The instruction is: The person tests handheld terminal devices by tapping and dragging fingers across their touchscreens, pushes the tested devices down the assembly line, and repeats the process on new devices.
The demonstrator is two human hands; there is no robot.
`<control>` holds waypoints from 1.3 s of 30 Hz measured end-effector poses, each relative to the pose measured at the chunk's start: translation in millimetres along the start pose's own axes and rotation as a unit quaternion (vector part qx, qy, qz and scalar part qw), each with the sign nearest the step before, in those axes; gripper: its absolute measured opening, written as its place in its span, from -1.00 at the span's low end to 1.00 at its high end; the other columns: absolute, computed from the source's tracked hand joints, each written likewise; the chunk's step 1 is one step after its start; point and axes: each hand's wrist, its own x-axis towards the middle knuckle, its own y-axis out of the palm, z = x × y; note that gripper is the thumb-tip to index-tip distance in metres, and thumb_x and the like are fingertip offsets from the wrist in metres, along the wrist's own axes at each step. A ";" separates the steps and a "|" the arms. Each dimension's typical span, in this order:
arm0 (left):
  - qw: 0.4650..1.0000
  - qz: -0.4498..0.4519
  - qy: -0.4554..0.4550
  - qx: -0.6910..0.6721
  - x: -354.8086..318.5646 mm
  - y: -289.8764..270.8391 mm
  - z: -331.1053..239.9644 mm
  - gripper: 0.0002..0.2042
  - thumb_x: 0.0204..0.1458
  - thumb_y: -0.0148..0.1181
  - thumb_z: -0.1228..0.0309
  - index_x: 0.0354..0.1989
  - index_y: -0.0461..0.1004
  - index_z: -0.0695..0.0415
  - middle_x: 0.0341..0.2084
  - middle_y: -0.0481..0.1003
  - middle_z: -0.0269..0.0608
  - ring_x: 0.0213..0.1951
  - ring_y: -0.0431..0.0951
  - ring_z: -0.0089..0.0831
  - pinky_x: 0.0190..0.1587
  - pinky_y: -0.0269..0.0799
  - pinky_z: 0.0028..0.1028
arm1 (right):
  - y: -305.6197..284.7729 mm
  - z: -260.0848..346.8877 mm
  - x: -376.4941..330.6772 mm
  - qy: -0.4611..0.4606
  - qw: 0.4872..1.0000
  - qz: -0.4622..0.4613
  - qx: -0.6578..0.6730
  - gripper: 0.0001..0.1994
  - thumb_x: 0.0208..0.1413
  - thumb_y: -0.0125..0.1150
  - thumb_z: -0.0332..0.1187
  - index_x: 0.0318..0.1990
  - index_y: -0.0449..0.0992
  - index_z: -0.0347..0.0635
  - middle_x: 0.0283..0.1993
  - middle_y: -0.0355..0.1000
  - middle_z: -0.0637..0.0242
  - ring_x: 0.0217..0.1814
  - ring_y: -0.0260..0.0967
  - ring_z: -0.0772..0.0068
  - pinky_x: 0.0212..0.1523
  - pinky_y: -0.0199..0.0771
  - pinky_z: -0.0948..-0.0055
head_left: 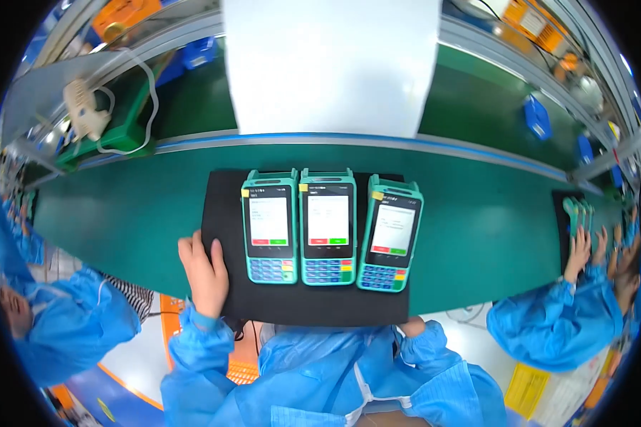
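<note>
Three teal handheld payment terminals lie side by side on a black mat [224,203] on the green belt: the left terminal [269,226], the middle terminal [327,226] and the right terminal [389,233], slightly tilted. All three screens are lit white with red and green buttons. My left hand [205,272] rests flat on the mat's left part, just left of the left terminal, holding nothing. My right hand [411,327] is at the mat's near edge, mostly hidden below it, so its fingers cannot be seen.
A white panel [331,64] stands behind the green belt [121,213]. A person in a blue coat sits at the left [57,324]. Another person's hand [579,255] at the right touches teal devices on a second black mat [564,213]. A green tray with cables [114,107] sits at the back left.
</note>
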 end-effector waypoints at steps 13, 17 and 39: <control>0.941 0.082 0.324 -0.062 111.5 -33.9 -10.7 -0.56 -0.10 0.19 0.59 0.05 0.41 0.17 0.14 0.29 -0.02 0.16 0.24 0.05 0.19 0.20 -0.11 | -92.9 84.9 94.7 -0.121 0.930 -0.239 0.250 -0.49 0.24 -0.06 -0.44 0.34 0.08 -0.31 0.39 0.05 0.00 0.41 0.04 0.17 0.33 0.07 0.25; 0.814 0.315 0.394 -0.288 140.8 12.0 -34.8 -0.64 0.17 0.05 0.30 0.09 0.38 0.21 0.08 0.36 0.05 0.15 0.30 0.02 0.18 0.26 -0.20 | -79.9 81.5 143.3 0.012 0.867 -0.382 0.320 -0.43 0.30 -0.10 -0.39 0.38 -0.10 -0.39 0.41 -0.01 0.04 0.46 -0.07 0.23 0.39 -0.07 0.36; 0.864 0.275 0.231 -0.353 153.5 -52.9 -54.6 -0.71 0.23 -0.09 0.44 -0.02 0.43 0.38 -0.04 0.44 0.13 0.01 0.47 -0.08 0.07 0.35 -0.34 | -86.3 76.9 139.5 -0.012 0.838 -0.363 0.408 -0.45 0.20 -0.17 -0.59 0.37 -0.03 -0.35 0.34 0.14 0.02 0.38 0.12 0.21 0.31 0.16 0.32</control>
